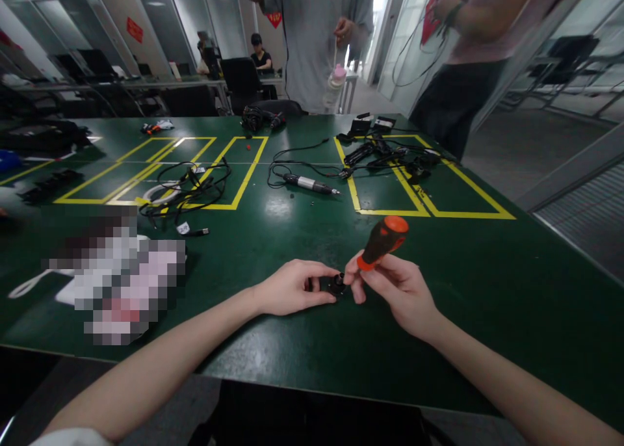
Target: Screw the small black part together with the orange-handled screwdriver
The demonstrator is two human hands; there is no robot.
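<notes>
My left hand (295, 288) rests low over the green table, its thumb and fingers closed around a small black part (332, 284). Just to the right, my right hand (397, 290) holds a screwdriver (387, 241) with a black and orange handle. The handle tilts up to the right, and its lower end is hidden by my fingers. My right fingertips are close beside the black part; whether they touch it I cannot tell.
Beyond my hands lies a corded electric screwdriver (310, 184) on the green table (273, 238). Coiled cables (195, 186) are at the left, black cables (375, 152) at the back right. A blurred pouch-like item (139, 290) lies near left. Two people stand behind the table.
</notes>
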